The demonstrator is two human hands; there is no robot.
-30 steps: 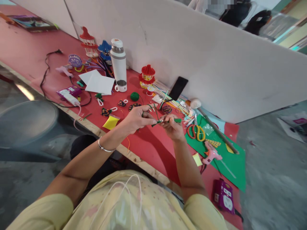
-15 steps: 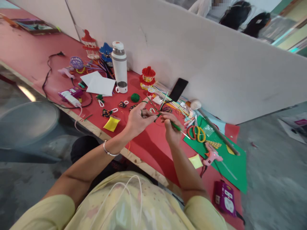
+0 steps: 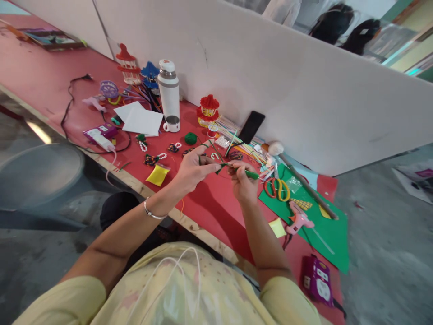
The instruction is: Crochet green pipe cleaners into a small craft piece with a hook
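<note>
My left hand (image 3: 193, 170) is closed, thumb and fingers pinching a small piece of green yarn work (image 3: 220, 169). A green yarn strand (image 3: 217, 150) runs over its raised forefinger. Opposite it, my right hand (image 3: 244, 186) grips a crochet hook (image 3: 251, 174) by its green handle. The hook's tip end points left, into or beside the yarn work; the exact contact is too small to tell. Behind my left hand lies a green yarn ball (image 3: 190, 138). Several dark multicoloured yarn pieces with white bead loops, such as one yarn piece (image 3: 150, 160), lie to the left.
A white flask (image 3: 168, 97) stands at the back beside white paper (image 3: 142, 119). To the right are scissors (image 3: 280, 188), a pink glue gun (image 3: 299, 220) on green sheet (image 3: 333, 241), and a purple power box (image 3: 318, 280). A phone (image 3: 252, 127) leans against the partition.
My right hand has turned, bringing the hook from a downward slant to nearly level. The left hand has shifted slightly left and down, still pinching the green yarn work.
</note>
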